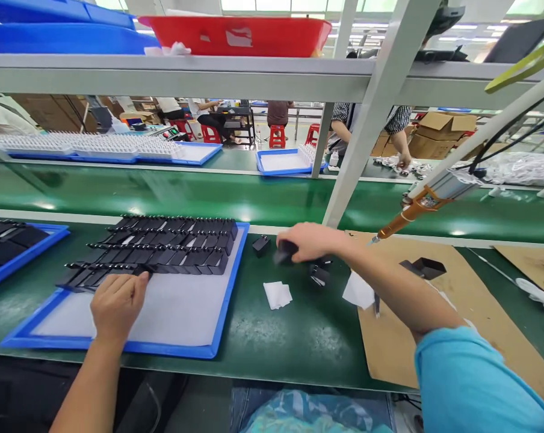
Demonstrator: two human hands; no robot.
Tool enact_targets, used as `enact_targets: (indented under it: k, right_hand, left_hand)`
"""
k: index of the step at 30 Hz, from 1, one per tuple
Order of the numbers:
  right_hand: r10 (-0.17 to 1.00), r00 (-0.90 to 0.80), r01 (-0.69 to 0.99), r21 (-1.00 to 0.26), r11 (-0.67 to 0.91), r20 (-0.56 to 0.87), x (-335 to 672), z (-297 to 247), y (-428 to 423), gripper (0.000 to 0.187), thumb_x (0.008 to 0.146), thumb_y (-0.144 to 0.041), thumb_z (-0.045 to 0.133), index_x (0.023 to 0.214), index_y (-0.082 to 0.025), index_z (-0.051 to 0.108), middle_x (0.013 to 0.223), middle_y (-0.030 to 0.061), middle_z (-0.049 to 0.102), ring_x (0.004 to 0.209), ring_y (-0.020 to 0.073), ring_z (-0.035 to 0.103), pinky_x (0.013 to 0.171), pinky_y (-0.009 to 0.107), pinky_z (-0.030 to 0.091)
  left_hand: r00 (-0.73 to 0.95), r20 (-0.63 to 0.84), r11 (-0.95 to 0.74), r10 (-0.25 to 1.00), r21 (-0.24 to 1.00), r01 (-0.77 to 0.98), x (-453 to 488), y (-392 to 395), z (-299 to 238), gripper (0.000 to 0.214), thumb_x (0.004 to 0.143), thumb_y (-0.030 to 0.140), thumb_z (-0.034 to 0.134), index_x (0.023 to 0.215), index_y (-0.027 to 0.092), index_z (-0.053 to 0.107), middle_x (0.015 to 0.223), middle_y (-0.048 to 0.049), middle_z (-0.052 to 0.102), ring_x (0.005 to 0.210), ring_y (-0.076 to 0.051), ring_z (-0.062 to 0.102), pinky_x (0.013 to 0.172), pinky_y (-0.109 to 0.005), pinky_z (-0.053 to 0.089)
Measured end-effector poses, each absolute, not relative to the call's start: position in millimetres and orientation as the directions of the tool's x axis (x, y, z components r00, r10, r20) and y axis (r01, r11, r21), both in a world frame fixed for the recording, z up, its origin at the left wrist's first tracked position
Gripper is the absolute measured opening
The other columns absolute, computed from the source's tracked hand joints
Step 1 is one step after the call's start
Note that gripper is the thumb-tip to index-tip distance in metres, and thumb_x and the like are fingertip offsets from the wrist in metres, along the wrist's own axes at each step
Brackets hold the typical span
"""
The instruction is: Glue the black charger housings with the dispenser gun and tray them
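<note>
My left hand (117,304) is closed at the front row of a blue-rimmed tray (227,294), its fingertips on a black plastic case (142,270). Several rows of similar black cases (173,255) with small shiny bits along their tops stand in the tray on a white sheet. To the right of the tray, my right hand (315,242) grips another black plastic case (286,251), smeared by motion, above the green bench. A single black case (262,245) lies just left of it. More black pieces (319,273) lie under the right wrist, partly hidden.
A folded white paper (277,295) lies on the bench. Brown cardboard (389,337) with an open black case (428,268) is at right, below a hanging orange screwdriver (402,219). A metal post (366,138) and shelf stand ahead; a co-worker's hand (404,160) is beyond.
</note>
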State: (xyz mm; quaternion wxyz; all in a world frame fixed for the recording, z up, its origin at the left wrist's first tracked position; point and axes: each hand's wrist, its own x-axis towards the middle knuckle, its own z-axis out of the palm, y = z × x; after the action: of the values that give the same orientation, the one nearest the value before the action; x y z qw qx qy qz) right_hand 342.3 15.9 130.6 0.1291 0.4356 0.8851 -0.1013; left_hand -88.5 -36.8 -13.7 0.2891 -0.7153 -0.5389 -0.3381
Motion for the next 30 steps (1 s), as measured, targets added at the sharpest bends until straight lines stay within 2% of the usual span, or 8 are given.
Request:
enact_targets:
  k: [4,6,9,12,18,22,28,30]
  right_hand:
    - [0.65,-0.695,0.708,-0.14,0.692,-0.307,346.1,101.3,-56.8,0.041,0.076,-0.034,0.062,0.115,-0.019,0.059,0.091,0.0118,0.074,0.077,0.0282,0.071,0.057,0.029,0.042]
    - [0.683,-0.664,0.743,-0.163,0.649,-0.304,347.3,79.2,-81.4,0.049,0.078,-0.036,0.062,0.122,-0.015,0.055,0.09,0.0148,0.074,0.077,0.0314,0.071,0.057,0.03,0.042]
    - [0.784,-0.565,0.824,-0.236,0.516,-0.257,350.1,51.4,-107.5,0.066,0.083,-0.037,0.057,0.141,-0.01,0.04,0.093,0.0174,0.075,0.081,0.0332,0.072,0.059,0.032,0.044]
    - [0.844,-0.483,0.827,-0.437,0.354,-0.231,364.7,42.6,-124.1,0.078,0.088,-0.045,0.054,0.152,-0.014,0.023,0.1,0.0146,0.075,0.081,0.0281,0.072,0.064,0.032,0.048]
    - [0.988,-0.109,0.543,-0.826,0.155,0.114,446.5,60.4,-117.6,0.042,0.09,-0.046,0.053,0.128,-0.026,0.054,0.102,0.0065,0.071,0.085,0.018,0.068,0.069,0.03,0.055]
    - [0.743,0.442,0.408,-0.85,0.332,0.503,509.0,61.1,-76.1,0.043,0.084,-0.031,0.059,0.125,-0.025,0.046,0.116,0.0108,0.06,0.1,0.02,0.064,0.08,0.036,0.056]
    - [0.56,0.739,0.298,-0.928,0.225,0.373,557.2,57.9,-22.7,0.063,0.072,-0.015,0.059,0.129,-0.022,0.035,0.141,0.0209,0.042,0.123,0.0267,0.054,0.096,0.047,0.048]
    - [0.461,0.754,0.402,-0.883,0.24,0.469,548.1,56.6,-29.4,0.064,0.072,-0.014,0.059,0.131,-0.021,0.035,0.141,0.0202,0.041,0.126,0.0265,0.051,0.1,0.047,0.046]
  left_hand:
    - [-0.202,0.73,-0.173,0.653,0.404,0.898,-0.7,-79.4,-13.8,0.02,0.088,0.036,0.053,0.075,0.021,0.053,0.071,-0.0019,0.058,0.065,-0.017,0.056,0.063,-0.03,0.044]
    - [-0.096,0.536,-0.297,0.839,0.597,0.745,56.5,-105.3,-18.2,0.021,0.089,0.036,0.055,0.103,0.02,0.056,0.079,-0.0022,0.062,0.073,-0.017,0.062,0.072,-0.032,0.05]
    - [0.176,0.167,-0.235,0.97,0.829,0.508,125.8,-133.1,-26.4,0.065,0.09,0.038,0.057,0.144,0.025,0.024,0.093,-0.0026,0.069,0.079,-0.017,0.067,0.079,-0.035,0.055]
    - [0.341,0.0,-0.174,0.94,0.859,0.482,161.7,-142.3,-31.6,0.095,0.082,0.042,0.068,0.152,0.029,0.003,0.126,-0.0107,0.063,0.107,-0.024,0.065,0.094,-0.044,0.051]
    - [0.407,-0.082,-0.17,0.91,0.819,0.547,184.6,-139.8,-27.8,0.115,0.074,0.043,0.078,0.154,0.034,-0.004,0.14,-0.0111,0.053,0.129,-0.031,0.05,0.107,-0.051,0.038]
    - [0.408,-0.059,-0.175,0.911,0.841,0.512,188.9,-138.1,-20.5,0.107,0.08,0.031,0.071,0.154,0.034,-0.006,0.136,-0.0097,0.056,0.127,-0.028,0.051,0.108,-0.048,0.037]
    - [0.544,-0.082,-0.228,0.835,0.848,0.478,175.6,-136.1,-9.6,0.104,0.081,0.021,0.067,0.154,0.037,-0.004,0.155,-0.0086,0.037,0.136,-0.027,0.045,0.111,-0.044,0.037]
    - [0.522,-0.101,-0.204,0.847,0.844,0.495,172.6,-137.4,-12.7,0.106,0.08,0.025,0.07,0.154,0.037,-0.004,0.155,-0.0093,0.036,0.134,-0.028,0.047,0.11,-0.045,0.039]
